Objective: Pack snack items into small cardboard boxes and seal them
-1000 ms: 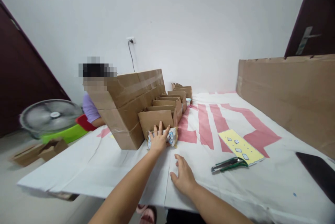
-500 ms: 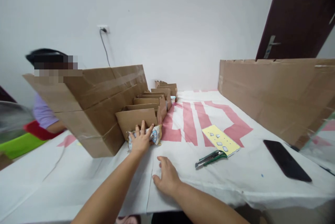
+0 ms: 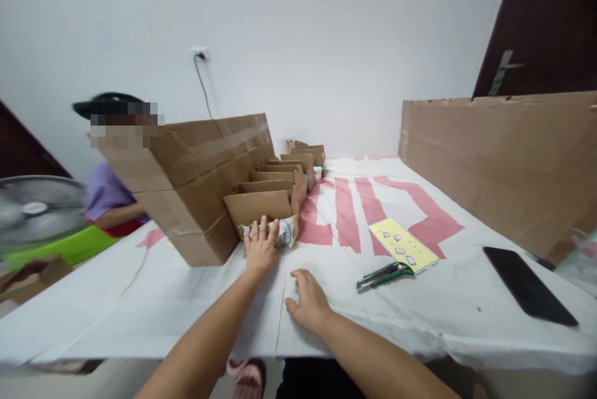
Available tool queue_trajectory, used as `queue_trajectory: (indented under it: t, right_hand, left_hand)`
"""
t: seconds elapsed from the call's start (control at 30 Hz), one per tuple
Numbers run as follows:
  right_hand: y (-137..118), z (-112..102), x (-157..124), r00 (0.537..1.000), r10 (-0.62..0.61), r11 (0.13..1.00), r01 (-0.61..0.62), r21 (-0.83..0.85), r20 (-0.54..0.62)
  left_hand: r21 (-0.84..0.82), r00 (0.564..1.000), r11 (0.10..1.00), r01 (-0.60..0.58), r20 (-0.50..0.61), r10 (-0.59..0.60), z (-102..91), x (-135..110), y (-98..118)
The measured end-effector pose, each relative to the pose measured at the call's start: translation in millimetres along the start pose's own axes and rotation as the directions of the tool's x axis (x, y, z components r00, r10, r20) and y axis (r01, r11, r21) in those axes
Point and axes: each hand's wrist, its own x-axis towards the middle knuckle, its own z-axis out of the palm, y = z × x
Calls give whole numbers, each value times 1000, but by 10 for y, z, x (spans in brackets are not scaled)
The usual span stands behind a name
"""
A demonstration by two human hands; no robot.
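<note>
My left hand (image 3: 262,248) lies with spread fingers on a printed snack packet (image 3: 288,231), pressing it against the front of a small cardboard box (image 3: 259,205). Part of the packet is hidden under the palm and fingers. To the right, my right hand (image 3: 308,302) rests low over the white cloth, fingers loosely curled and apart, with nothing in it. Nearest to that hand is a green utility knife (image 3: 386,275), its tip overlapping nothing and its rear end touching a yellow card (image 3: 405,243) with drawn white shapes.
Several cardboard boxes (image 3: 285,169) run in a row toward the wall, beside a tall cardboard panel (image 3: 209,169). Another long cardboard panel (image 3: 504,156) stands at the right. A black phone (image 3: 529,286) lies on the white cloth (image 3: 354,324). A person (image 3: 112,194) sits behind the left panel.
The whole view has shifted, so the table and boxes appear farther right. My left hand stays on the packet, and my right hand holds nearly the same pose.
</note>
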Motion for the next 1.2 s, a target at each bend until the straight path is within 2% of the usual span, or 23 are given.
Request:
queue_trajectory:
  t: [0.17, 0.3, 0.43, 0.53, 0.63, 0.77, 0.9, 0.97, 1.03, 1.13, 1.2]
  right_hand:
    - [22, 10, -12, 999, -35, 999, 35, 7, -2]
    - [31, 12, -10, 998, -62, 998, 62, -8, -2]
    - [29, 10, 2, 998, -61, 998, 62, -18, 12]
    - [39, 13, 15, 998, -58, 998, 59, -13, 14]
    - [62, 21, 24, 998, -69, 997, 69, -14, 10]
    - [87, 30, 26, 998, -67, 998, 67, 2, 9]
    - [84, 31, 19, 997, -74, 997, 74, 1, 13]
    - [72, 24, 17, 997, -76, 997, 76, -7, 8]
    - [59, 15, 17, 997, -76, 997, 76, -17, 13]
    - [49, 3, 19, 997, -71, 997, 72, -24, 22]
    - [48, 0, 19, 998, -68, 997, 68, -27, 19]
  left_hand:
    - [2, 999, 1000, -22, -43, 22, 52, -171, -107]
    - [-29, 995, 999, -32, -99, 29, 126, -311, -98]
    - [-42, 989, 999, 2, -148, -8, 113, -363, -76]
    - [-58, 992, 998, 18, -120, -25, 81, -349, -67]
    - [-90, 999, 996, 7, -39, -11, 46, -335, -47]
    - [-164, 998, 985, -55, 35, 61, -101, -433, 17]
    - [-233, 970, 946, -226, 37, 241, -509, -613, 22]
    - [-211, 958, 936, -281, -4, 286, -808, -626, -90]
    - [-144, 960, 950, -279, -27, 278, -1115, -548, -327]
    - [-38, 998, 997, -62, -6, 62, -1442, -334, -889]
    - [80, 985, 983, 162, 47, -166, -1502, -225, -1302]
